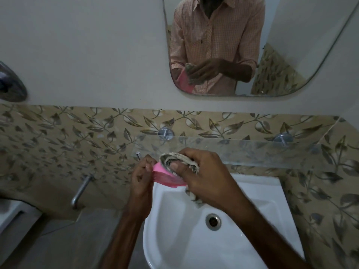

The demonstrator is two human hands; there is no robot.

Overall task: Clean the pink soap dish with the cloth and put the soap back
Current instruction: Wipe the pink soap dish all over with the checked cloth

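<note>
My left hand [142, 178] grips the left end of the pink soap dish [165, 177], holding it tilted over the back rim of the white sink [252, 191]. A patterned grey and cream cloth [180, 162] is bunched in my right hand [206, 175], which presses it against the dish's upper side. A tail of the cloth hangs down under my right hand. No soap is visible.
A clear glass shelf [262, 150] on two chrome mounts runs along the leaf-patterned tiles just behind my hands. A chrome tap [81, 191] sticks out of the wall at left. The mirror [223, 45] above reflects the person. The sink drain [213, 221] lies below.
</note>
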